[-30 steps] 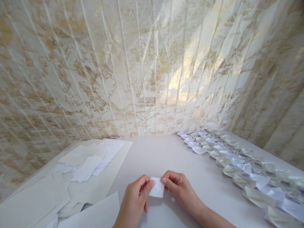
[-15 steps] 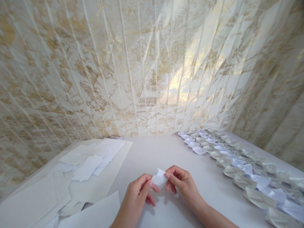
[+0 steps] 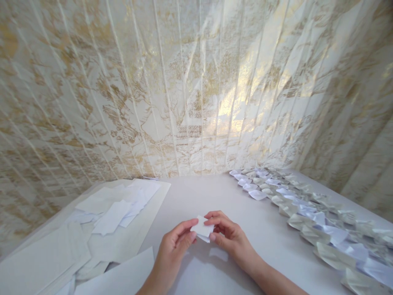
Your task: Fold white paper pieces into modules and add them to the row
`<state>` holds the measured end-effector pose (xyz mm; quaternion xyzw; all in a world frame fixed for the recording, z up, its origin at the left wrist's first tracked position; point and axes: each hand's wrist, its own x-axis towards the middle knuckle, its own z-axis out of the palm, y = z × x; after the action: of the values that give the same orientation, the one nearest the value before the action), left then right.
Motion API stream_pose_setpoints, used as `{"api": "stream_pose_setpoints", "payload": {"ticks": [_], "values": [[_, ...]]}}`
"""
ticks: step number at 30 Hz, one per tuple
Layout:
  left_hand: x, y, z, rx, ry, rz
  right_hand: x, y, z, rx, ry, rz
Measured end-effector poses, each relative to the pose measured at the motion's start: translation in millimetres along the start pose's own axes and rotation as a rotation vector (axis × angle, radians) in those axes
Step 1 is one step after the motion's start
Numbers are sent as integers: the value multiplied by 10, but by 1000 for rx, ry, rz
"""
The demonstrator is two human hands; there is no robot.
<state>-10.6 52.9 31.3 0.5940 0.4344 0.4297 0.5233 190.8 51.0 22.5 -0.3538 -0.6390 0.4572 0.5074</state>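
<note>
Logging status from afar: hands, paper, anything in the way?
Left hand and right hand both gripping small folded paper. Paper raised off table, lower edge parted. Loose sheets left, folded pieces right, none between the hands.

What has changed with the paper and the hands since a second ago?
The small white paper has shifted slightly away from the person and turned, now showing layers at its near edge. The right hand's forefinger has moved onto its upper face; the left hand's thumb and forefinger have spread apart. Both hands still hold it. The loose sheets and folded pieces stayed put.
</note>
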Motion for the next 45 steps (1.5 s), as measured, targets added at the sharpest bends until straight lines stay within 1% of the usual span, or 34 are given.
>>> {"api": "stream_pose_setpoints", "payload": {"ticks": [2, 5, 7, 11, 14, 17, 20, 24, 28, 31, 39, 45], "values": [[-10, 2, -9, 82, -29, 24, -3, -56, -3, -101, -26, -23], [-28, -3, -19, 271, -80, 86, -10, -126, -16, -307, -58, -48], [-35, -27, -15, 416, -98, 155, -20, -136, -23, -475, -102, -80], [-40, -67, 24, 667, -94, 330, -46, -101, -7, -838, -206, -160], [-47, -42, 58, 800, -85, 365, -50, -85, 14, -988, -237, -183], [-45, -7, 71, 910, -99, 351, -43, -89, 20, -1078, -250, -202], [-30, 2, 67, 987, -91, 320, -40, -100, 18, -1116, -241, -190], [-7, 14, 65, 1033, -67, 292, -30, -114, 9, -1004, -187, -110], [20, 37, 71, 1029, -18, 259, 33, -98, -11, -869, -69, 53], [44, 25, 74, 1022, 23, 231, 92, -65, -13, -874, -36, 136], [53, -21, 113, 1057, 74, 210, 123, -20, 69, -967, -16, 156], [62, 3, 137, 1078, 75, 202, 97, -51, 123, -1039, -17, 149]]}}
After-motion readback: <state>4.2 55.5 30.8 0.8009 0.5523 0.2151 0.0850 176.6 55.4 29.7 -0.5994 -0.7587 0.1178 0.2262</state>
